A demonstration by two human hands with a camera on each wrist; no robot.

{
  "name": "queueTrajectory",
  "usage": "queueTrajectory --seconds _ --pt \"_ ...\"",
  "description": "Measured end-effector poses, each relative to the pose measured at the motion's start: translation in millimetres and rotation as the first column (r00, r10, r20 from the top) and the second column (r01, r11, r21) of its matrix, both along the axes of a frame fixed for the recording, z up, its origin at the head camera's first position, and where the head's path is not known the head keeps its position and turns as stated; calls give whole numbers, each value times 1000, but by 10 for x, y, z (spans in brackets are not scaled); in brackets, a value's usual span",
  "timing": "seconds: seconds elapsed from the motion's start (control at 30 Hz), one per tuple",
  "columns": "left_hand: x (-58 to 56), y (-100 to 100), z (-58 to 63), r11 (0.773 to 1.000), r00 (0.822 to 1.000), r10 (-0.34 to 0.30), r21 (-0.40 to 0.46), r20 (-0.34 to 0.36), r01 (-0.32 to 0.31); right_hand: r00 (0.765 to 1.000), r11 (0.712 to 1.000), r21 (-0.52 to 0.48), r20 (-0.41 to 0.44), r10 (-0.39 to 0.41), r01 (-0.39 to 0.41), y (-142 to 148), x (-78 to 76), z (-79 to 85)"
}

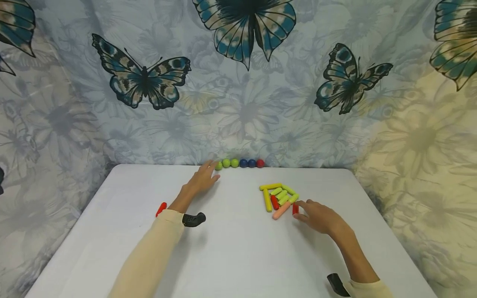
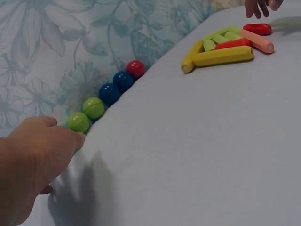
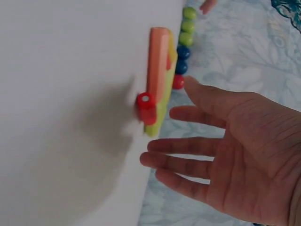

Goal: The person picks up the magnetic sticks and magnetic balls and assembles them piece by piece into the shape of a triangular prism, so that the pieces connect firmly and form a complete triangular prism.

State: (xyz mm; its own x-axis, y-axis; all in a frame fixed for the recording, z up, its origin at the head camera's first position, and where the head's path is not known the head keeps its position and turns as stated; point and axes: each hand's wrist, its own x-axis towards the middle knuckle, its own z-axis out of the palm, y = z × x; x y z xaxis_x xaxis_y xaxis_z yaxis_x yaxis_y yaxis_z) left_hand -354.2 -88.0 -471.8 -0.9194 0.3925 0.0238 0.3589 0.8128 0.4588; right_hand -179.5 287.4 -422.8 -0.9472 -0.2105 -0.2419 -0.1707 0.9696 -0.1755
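At the table's back edge my left hand (image 1: 203,178) reaches to the left end of a row of small balls, its fingertips at the end green ball (image 1: 218,166). Thumb and fingers stand apart; contact with the ball is unclear. Two more green balls (image 2: 93,108), two blue balls (image 2: 109,94) and a red ball (image 1: 260,163) continue the row. My right hand (image 3: 244,155), fingers spread and palm bare, hovers beside a short red stick (image 3: 147,109). That stick lies at the right of a house-like group of yellow sticks (image 1: 267,200), light green sticks (image 1: 283,199) and a salmon stick (image 1: 281,210).
Another red stick (image 1: 161,208) lies on the left of the white table (image 1: 231,256), partly behind my left forearm. A second red stick (image 1: 274,202) sits within the group. Butterfly-patterned cloth (image 1: 246,111) hangs right behind the table's back edge.
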Motion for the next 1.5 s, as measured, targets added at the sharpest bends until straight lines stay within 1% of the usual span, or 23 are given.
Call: queueTrajectory --seconds 0.1,0.17,0.3,0.37,0.43,0.5,0.53,0.6,0.67,0.7,0.73,0.77,0.8,0.87,0.93,1.0,1.1,1.17,1.2,1.27,1.33,1.4,1.5 --pt "-65 13 -42 999 1000 5 -55 29 -3 1000 1000 -20 -3 7 -7 -32 10 -99" --pt "-98 24 -75 996 1000 11 -84 29 -9 1000 1000 -26 -12 16 -16 -51 20 -161" --pt "-125 42 -101 997 999 30 -72 -36 -32 1000 999 -46 -16 5 -6 -56 36 -234" --pt "-114 56 -104 998 996 40 -53 -76 -44 1000 998 -63 -13 -15 14 -42 49 -233" --pt "-90 69 -118 998 996 41 -49 -83 -45 999 996 -82 -29 -34 31 -18 61 -240" --pt "-59 80 -139 998 996 31 -43 -81 -35 996 996 -85 -77 -39 32 2 76 -259" --pt "-25 65 -158 999 996 23 -39 -88 -26 993 997 -70 -113 -21 13 2 82 -283" --pt "60 30 -178 1000 995 1 -7 -103 -2 980 999 -18 -198 27 -32 0 92 -335" --pt "175 -13 -189 998 991 -32 42 -132 37 963 997 44 -259 71 -62 -17 108 -366" --pt "248 -38 -192 996 988 -47 70 -145 57 957 994 74 -274 92 -74 -30 117 -370" --pt "331 -65 -199 992 986 -65 94 -155 80 957 992 95 -271 106 -83 -53 128 -362" --pt "427 -90 -199 988 984 -81 120 -158 101 960 992 93 -257 112 -91 -89 142 -342" --pt "530 -117 -204 983 982 -100 138 -161 122 966 993 80 -233 108 -92 -137 156 -312" --pt "752 -161 -217 972 976 -137 166 -168 165 976 992 26 -179 126 -124 -264 167 -238" --pt "979 -188 -224 962 970 -173 180 -170 204 980 983 -67 -117 161 -169 -443 156 -177" --pt "1183 -196 -234 950 961 -215 190 -174 247 972 962 -147 -79 220 -230 -652 122 -150" --pt "1404 -171 -247 933 948 -271 198 -166 302 941 920 -197 -63 333 -339 -975 44 -162" --pt "1502 -150 -256 923 943 -293 212 -157 321 912 893 -184 -95 399 -410 -1169 -6 -194" --pt "1538 -140 -259 922 944 -294 216 -150 322 898 882 -172 -114 425 -439 -1255 -29 -211" --pt "1584 -125 -274 921 946 -289 228 -143 316 871 860 -152 -149 467 -487 -1395 -67 -248" --pt "1608 -121 -294 924 951 -277 234 -135 302 853 845 -139 -169 494 -517 -1498 -98 -288" --pt "1622 -128 -316 929 957 -264 235 -124 286 845 837 -138 -166 508 -530 -1561 -116 -321" --pt "1640 -153 -340 931 961 -257 239 -108 275 857 844 -150 -134 498 -514 -1601 -131 -359"
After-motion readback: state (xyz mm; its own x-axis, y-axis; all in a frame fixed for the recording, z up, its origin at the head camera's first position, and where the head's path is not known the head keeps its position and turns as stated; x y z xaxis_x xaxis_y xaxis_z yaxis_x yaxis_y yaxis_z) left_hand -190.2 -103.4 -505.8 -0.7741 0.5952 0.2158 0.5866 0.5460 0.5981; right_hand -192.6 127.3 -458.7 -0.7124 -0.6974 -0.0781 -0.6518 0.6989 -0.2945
